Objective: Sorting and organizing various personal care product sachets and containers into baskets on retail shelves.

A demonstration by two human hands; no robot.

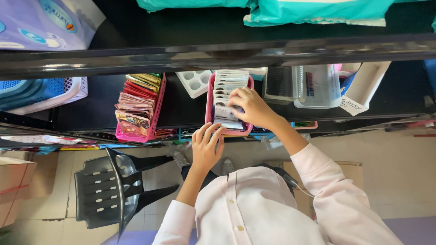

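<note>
A pink basket (210, 97) on a black shelf holds a row of several white sachets (229, 81). My right hand (250, 106) reaches into the near end of the basket and pinches the front packets between its fingers. My left hand (206, 147) rests against the basket's near rim with fingers spread, steadying it. I wear a pale pink button shirt (254, 208).
A second pink basket (150, 122) of colourful packets sits to the left. A white tray with round holes (194, 82), a clear plastic box (315, 86) and a white box stand behind. Blue-white basket (68, 88) far left. A black plastic chair (111, 190) stands on the tiled floor below.
</note>
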